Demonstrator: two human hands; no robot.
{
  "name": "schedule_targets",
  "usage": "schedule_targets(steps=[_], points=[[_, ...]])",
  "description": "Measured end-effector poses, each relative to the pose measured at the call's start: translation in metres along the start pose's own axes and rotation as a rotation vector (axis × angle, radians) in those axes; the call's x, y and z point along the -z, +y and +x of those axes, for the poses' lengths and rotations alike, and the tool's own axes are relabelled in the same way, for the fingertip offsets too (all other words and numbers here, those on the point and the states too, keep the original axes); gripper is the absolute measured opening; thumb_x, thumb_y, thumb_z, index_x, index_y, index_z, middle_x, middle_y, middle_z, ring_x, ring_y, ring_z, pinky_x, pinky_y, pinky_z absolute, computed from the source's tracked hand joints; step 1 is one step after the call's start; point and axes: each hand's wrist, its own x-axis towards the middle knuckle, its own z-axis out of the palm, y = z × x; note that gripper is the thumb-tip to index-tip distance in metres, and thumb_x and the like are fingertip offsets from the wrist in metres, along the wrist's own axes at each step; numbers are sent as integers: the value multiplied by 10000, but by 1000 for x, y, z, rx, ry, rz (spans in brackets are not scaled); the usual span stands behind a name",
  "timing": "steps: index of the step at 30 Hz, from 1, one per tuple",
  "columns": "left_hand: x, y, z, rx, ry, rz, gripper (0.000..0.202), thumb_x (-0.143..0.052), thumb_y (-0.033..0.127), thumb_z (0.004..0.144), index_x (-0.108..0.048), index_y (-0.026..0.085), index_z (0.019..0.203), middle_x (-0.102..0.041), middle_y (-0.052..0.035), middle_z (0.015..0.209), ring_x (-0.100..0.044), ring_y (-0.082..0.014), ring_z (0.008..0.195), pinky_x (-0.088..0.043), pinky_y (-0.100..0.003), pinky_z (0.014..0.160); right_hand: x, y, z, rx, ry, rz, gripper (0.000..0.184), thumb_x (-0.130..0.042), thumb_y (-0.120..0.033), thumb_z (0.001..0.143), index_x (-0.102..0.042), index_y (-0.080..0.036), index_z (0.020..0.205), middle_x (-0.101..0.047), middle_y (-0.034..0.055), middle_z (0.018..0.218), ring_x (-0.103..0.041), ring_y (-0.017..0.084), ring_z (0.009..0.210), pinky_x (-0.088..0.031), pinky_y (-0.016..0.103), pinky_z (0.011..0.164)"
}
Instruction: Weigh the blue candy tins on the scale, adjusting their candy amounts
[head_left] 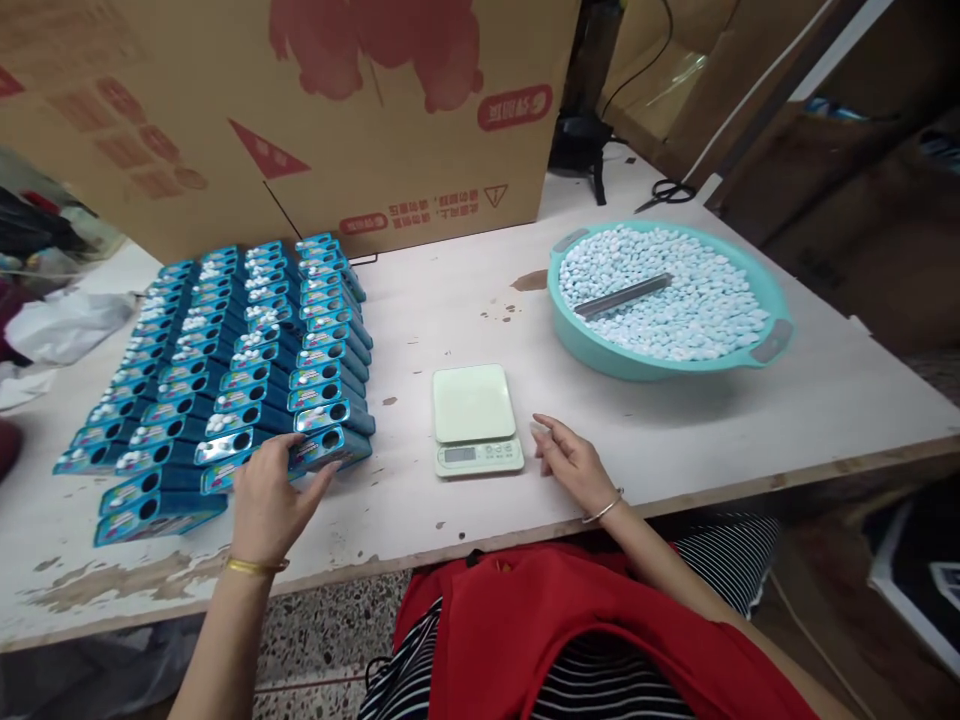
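Observation:
At the front of the rows, my left hand (271,495) has its thumb and fingers closed about the near end of a blue box (330,449) with a round dark hole in its top. Several rows of similar blue boxes (255,375) stand close together, many with white pellets on their tops. Beside the pale green kitchen scale (474,405), my right hand (574,467) is held just above the table, fingers pinched around a small, whitish, see-through thing that I cannot make out. Nothing rests on the scale's plate.
A turquoise basin (637,365) full of pale pellets stands at the right, with a dark flat bar (624,296) lying on them. Behind the boxes rises a large cardboard carton (420,160). Black scissors (670,192) lie at the back; crumpled white plastic (67,322) is far left.

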Motion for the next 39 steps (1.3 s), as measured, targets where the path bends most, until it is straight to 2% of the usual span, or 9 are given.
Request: schedule_targets(steps=[6, 11, 16, 21, 28, 31, 34, 37, 39], points=[[0, -3, -1, -13, -61, 45, 471, -500, 543, 829, -536, 164, 1106, -642, -119, 998, -598, -303, 926, -395, -384, 723, 2, 7, 3, 34, -17, 72, 533, -476, -515, 866, -534, -122, 1221, -543, -8, 714, -539, 101, 505, -457, 256, 528], [21, 1, 7, -144, -55, -205, 413, -553, 587, 782, -579, 219, 968, -603, -45, 796, -582, -227, 734, -408, -338, 637, 2, 9, 6, 33, -23, 128, 496, -489, -499, 866, -543, -137, 1200, -550, -7, 716, -538, 98, 507, -445, 239, 481], [33, 51, 50, -268, 21, -369, 360, -597, 529, 782, -565, 240, 994, -593, -39, 830, -559, -219, 774, -402, -345, 678, 1, 8, 9, 10, -15, 154, 488, -493, -501, 861, -554, -135, 1178, -543, -9, 704, -524, 91, 488, -409, 218, 421], [13, 108, 102, -460, -50, -407, 329, -594, 469, 815, -559, 200, 999, -587, -27, 846, -533, -188, 799, -360, -327, 725, 3, 9, 8, 7, -15, 187, 475, -486, -492, 874, -556, -134, 1179, -551, -2, 713, -534, 91, 501, -402, 213, 416], [-18, 132, 124, -542, -216, -459, 347, -578, 476, 827, -563, 178, 1004, -602, -32, 885, -543, -180, 841, -356, -332, 800, 4, 11, 8, 13, -7, 185, 468, -498, -483, 870, -559, -133, 1175, -552, -3, 715, -528, 87, 500, -407, 208, 406], [-20, 130, 122, -507, -229, -522, 419, -602, 506, 801, -559, 188, 1071, -624, -53, 981, -560, -200, 930, -374, -356, 865, 4, 10, 8, 6, -2, 183, 461, -502, -484, 868, -565, -137, 1164, -550, -2, 716, -528, 89, 502, -408, 206, 400], [-21, 122, 112, -382, -136, -652, 502, -632, 505, 775, -540, 190, 1156, -616, -77, 1074, -567, -215, 995, -414, -374, 900, 4, 8, 8, 7, 4, 175, 444, -499, -475, 872, -572, -139, 1153, -546, -2, 719, -527, 88, 500, -406, 207, 399], [-33, 107, 89, -69, -20, -815, 351, -533, 440, 859, -577, 176, 1085, -630, -62, 970, -602, -175, 880, -481, -331, 812, 4, 6, 7, 12, 8, 168, 429, -494, -470, 877, -578, -142, 1140, -541, -3, 721, -526, 85, 497, -406, 207, 399], [-49, 96, 68, 162, -33, -927, 310, -494, 425, 877, -592, 168, 1021, -627, -44, 883, -605, -146, 769, -507, -289, 713, 4, 6, 7, 21, 16, 154, 419, -491, -474, 878, -585, -147, 1123, -543, -3, 715, -525, 84, 492, -410, 206, 401]])
